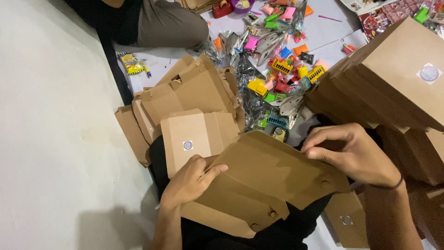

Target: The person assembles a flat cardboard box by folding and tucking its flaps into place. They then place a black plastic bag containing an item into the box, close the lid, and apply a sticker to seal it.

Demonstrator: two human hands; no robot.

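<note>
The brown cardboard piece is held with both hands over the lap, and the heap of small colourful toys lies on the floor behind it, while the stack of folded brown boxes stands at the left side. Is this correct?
Not quite. The head view shows the stack of folded brown boxes at the right side, not the left. The rest holds: the left hand and right hand hold the brown cardboard piece over the lap, with the colourful toys on the floor behind it.
</note>
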